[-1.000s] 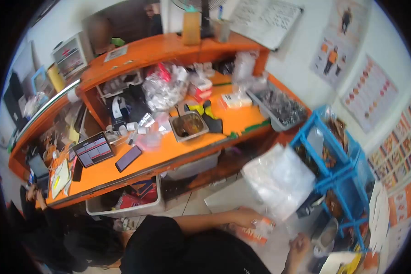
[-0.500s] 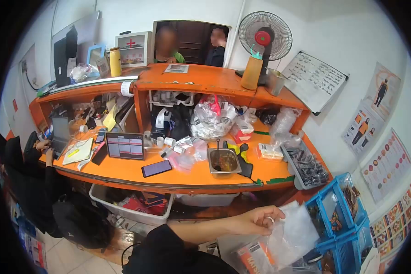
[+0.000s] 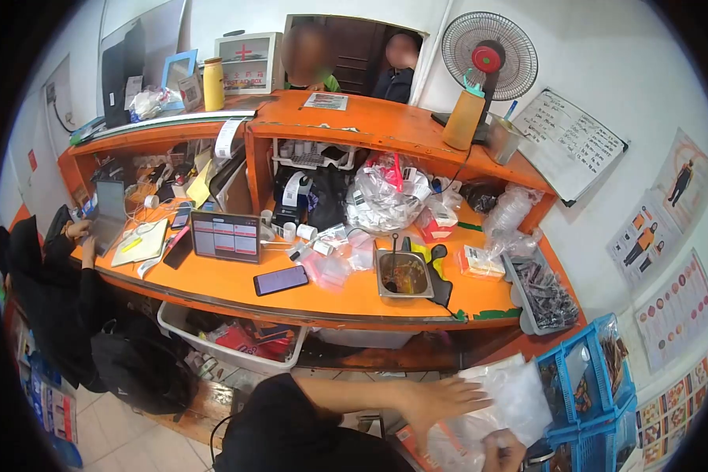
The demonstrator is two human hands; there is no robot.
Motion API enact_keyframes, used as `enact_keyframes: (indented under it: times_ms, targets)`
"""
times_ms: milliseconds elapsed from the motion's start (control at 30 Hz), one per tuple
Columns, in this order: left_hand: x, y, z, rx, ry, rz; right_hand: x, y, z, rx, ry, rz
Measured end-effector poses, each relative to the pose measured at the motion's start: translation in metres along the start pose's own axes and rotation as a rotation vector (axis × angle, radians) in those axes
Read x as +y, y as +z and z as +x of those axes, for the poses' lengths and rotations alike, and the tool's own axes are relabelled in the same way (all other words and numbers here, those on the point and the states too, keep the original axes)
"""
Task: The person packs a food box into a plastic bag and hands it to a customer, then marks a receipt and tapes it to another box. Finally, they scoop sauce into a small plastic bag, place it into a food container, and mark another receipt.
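Observation:
At the lower right, my left hand [image 3: 444, 405] reaches in with fingers spread apart, resting on or just over clear plastic bags [image 3: 523, 401]. My right hand [image 3: 503, 451] shows at the bottom edge, its fingers curled on the edge of the plastic. Beneath the plastic lies an orange-and-white printed package [image 3: 417, 450], partly covered by my left hand. Blue plastic baskets [image 3: 570, 385] holding packets stand right beside the bags.
An orange counter [image 3: 330, 303] carries a steel pan [image 3: 403, 277], a phone [image 3: 281, 280], a tablet [image 3: 226, 235] and a grey tray of wrapped packets [image 3: 543, 293]. A person in black [image 3: 47, 291] sits at a laptop on the left. Two people stand behind the counter opening.
My left hand has gone from closed fingers at the bag's edge to spread fingers lower down. My right hand has come into view at the bottom. The camera view has shifted slightly.

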State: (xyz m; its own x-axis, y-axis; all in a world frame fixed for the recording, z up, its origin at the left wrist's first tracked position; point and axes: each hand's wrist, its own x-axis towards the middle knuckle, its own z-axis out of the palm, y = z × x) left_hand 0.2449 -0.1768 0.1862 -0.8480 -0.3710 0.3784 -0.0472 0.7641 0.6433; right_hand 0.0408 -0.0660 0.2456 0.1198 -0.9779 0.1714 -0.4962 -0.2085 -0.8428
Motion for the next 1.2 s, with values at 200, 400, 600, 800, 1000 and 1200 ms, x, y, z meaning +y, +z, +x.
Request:
enact_keyframes:
  times_ms: [200,400,600,800,1000,1200]
  targets:
    - [-0.118,0.126,0.007,-0.043,0.608,-0.059,-0.007,0.051,0.04,-0.558,-0.375,-0.139]
    - [-0.176,0.237,-0.015,-0.659,-0.427,-0.442,0.042,0.101,0.097,-0.516,-0.269,-0.078]
    - [-0.146,0.211,-0.011,-0.667,-0.901,-0.548,0.08,0.103,0.128,-0.126,-0.121,-0.087]
    - [-0.091,0.151,-0.011,-0.193,-0.103,-0.442,0.114,0.054,0.101,0.147,0.074,0.064]
    - [-0.119,0.136,0.037,-0.112,-0.2,-0.452,0.137,0.006,-0.01,0.694,-0.107,-0.28]
    - [-0.029,0.05,0.088,0.178,-0.647,-0.34,0.133,0.062,-0.032,0.532,-0.211,-0.163]
